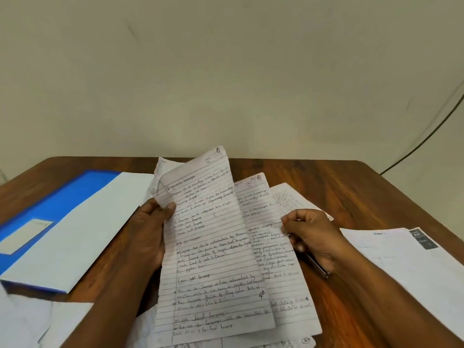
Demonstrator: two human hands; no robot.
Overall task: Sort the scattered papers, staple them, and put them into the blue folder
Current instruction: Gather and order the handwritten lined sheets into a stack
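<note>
My left hand (150, 229) grips the left edge of a handwritten lined page (211, 247) marked 1, raised off the table. Behind it lies a second lined page (266, 222) marked 2, and my right hand (313, 237) pinches its right edge. A dark pen (317, 266) sticks out under my right hand; whether the hand holds it I cannot tell. More sheets (288, 199) fan out behind these two. The blue folder (57, 222) lies at the left, with a white sheet (82, 232) across its right part. No stapler shows.
The brown wooden table (351, 187) meets a cream wall at its far edge. Printed white sheets (411, 270) lie at the right edge. Loose white papers (32, 320) sit at the near left corner. A dark cable (426, 136) runs down the wall at the right.
</note>
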